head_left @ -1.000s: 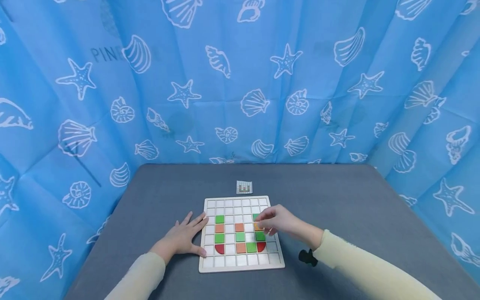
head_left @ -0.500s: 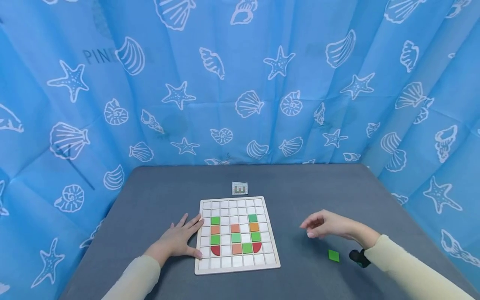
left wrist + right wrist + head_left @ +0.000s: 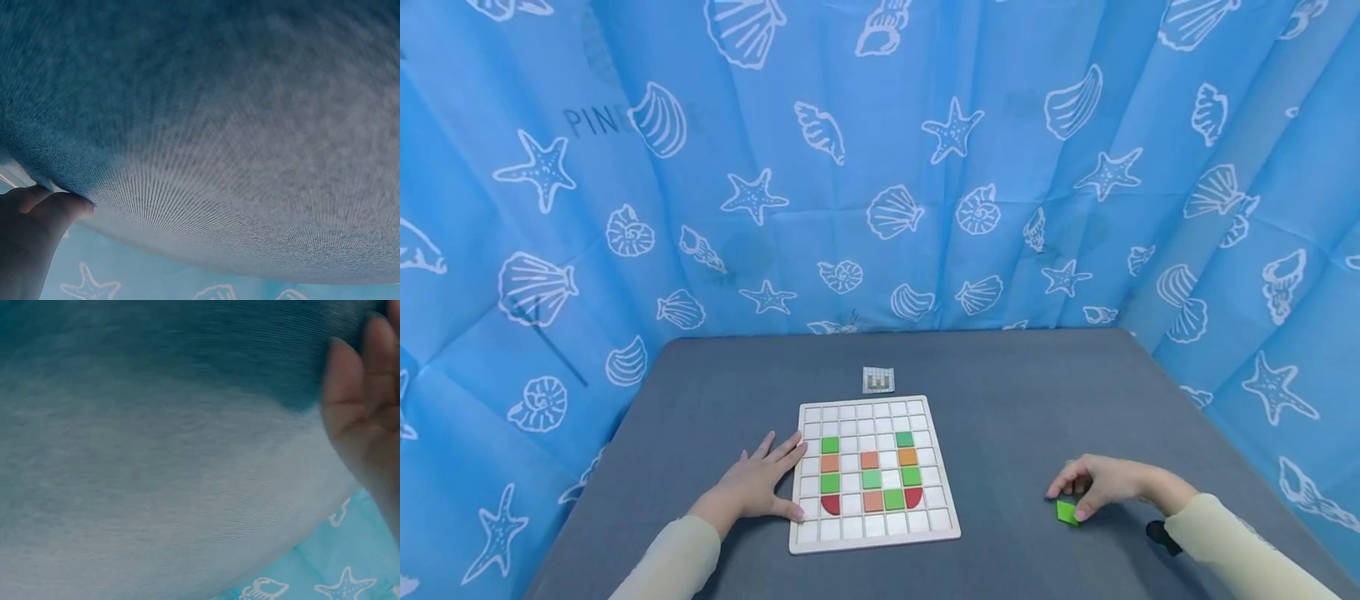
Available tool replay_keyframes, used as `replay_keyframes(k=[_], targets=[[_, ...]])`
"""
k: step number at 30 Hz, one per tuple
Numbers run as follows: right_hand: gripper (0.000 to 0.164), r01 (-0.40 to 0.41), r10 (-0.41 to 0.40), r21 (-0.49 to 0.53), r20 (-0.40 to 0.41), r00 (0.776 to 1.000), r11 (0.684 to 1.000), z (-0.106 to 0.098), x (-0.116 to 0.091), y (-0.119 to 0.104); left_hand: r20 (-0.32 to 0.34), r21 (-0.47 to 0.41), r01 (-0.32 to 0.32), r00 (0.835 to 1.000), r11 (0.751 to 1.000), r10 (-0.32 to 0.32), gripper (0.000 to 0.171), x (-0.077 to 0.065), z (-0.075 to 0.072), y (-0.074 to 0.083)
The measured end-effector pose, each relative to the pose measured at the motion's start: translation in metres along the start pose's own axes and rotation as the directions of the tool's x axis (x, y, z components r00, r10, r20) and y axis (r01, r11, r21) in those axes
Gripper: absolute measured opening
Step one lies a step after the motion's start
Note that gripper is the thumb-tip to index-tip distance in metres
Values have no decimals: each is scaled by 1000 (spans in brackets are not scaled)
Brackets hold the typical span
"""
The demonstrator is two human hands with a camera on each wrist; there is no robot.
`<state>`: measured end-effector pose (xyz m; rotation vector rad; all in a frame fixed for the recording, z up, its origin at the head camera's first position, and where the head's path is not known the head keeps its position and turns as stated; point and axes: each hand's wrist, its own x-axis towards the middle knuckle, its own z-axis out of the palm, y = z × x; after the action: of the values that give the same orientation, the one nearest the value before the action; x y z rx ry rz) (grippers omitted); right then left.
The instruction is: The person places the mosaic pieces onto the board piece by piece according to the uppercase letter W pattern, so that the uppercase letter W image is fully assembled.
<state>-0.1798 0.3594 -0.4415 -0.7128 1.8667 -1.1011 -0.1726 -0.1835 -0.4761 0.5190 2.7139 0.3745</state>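
A white gridded board lies on the table, with green, orange and red tiles set in several of its squares. My left hand rests flat with spread fingers at the board's left edge; part of that hand shows in the left wrist view. To the right of the board, my right hand pinches a loose green square tile between thumb and fingers, low over the table. In the right wrist view only the fingers appear at the right edge, and the tile is hidden.
A small pattern card lies just beyond the board. The grey table runs back to a blue curtain with white shells and starfish. A dark strapped object sits at my right wrist.
My right hand has left the board's right side, moved right and come down onto the green tile, gripping it. My left hand keeps its place on the board.
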Motion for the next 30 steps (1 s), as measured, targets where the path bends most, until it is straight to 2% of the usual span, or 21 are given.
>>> replay_keyframes(k=[3, 6, 10, 15, 19, 25, 30], targets=[[35, 68, -66, -85, 22, 998, 994, -1, -2, 11, 0, 1, -6, 1000, 1000, 6, 107, -1, -1, 1], [33, 124, -125, -129, -3, 992, 984, 3, -2, 15, 2, 2, -5, 1000, 1000, 5, 106, -2, -2, 3], [29, 141, -153, -134, -87, 984, 981, 13, -3, 10, 0, 3, -5, 1000, 1000, 5, 106, -3, -3, 4], [23, 166, -187, -171, -116, 976, 971, 19, -3, 10, -4, 4, -5, 1000, 1000, 5, 105, -4, -4, 6], [19, 140, -168, -186, -143, 975, 972, 20, -1, 11, -7, 4, -9, 1000, 1000, 9, 106, -4, -4, 5], [21, 38, -66, -135, -209, 976, 990, 22, 2, 3, 2, 4, -6, 1000, 1000, 6, 107, -2, -1, 2], [19, 45, -71, -121, -221, 973, 992, 20, 4, 3, -2, 3, -5, 1000, 1000, 5, 107, -1, 0, 1]])
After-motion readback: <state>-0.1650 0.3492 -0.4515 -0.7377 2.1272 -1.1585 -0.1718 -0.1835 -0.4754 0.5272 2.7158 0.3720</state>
